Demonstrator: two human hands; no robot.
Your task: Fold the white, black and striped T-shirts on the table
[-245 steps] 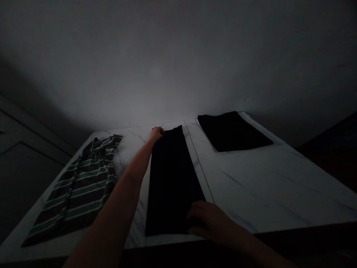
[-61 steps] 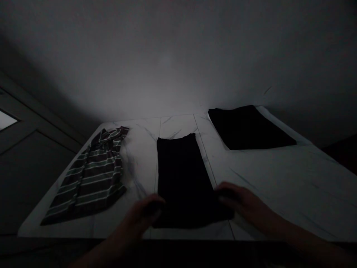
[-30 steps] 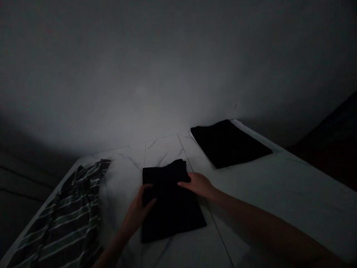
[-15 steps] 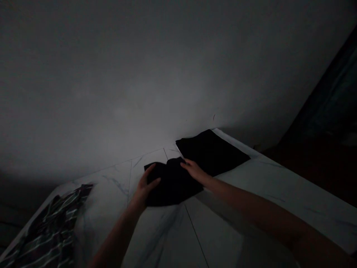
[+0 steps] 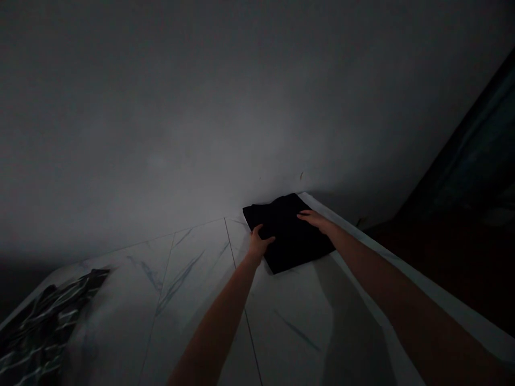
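A folded black garment (image 5: 289, 241) lies on top of another dark cloth near the wall; the dark tones blur the line between the two. My left hand (image 5: 259, 244) rests at its left edge, thumb and forefinger spread apart over the fabric. On the upper right part of the same garment lies my right hand (image 5: 316, 220), fingers stretched out flat. What kind of garment it is cannot be made out in the dim light.
A crumpled dark plaid cloth (image 5: 52, 316) lies at the left end of the white marble-patterned table (image 5: 193, 300). Behind the table stands a grey wall (image 5: 241, 107). A dark curtain-like cloth (image 5: 478, 145) hangs at the right.
Both hands have carried the folded black garment to the right and away from me, onto the dark cloth by the wall. Their grip has loosened. The view has shifted slightly right.
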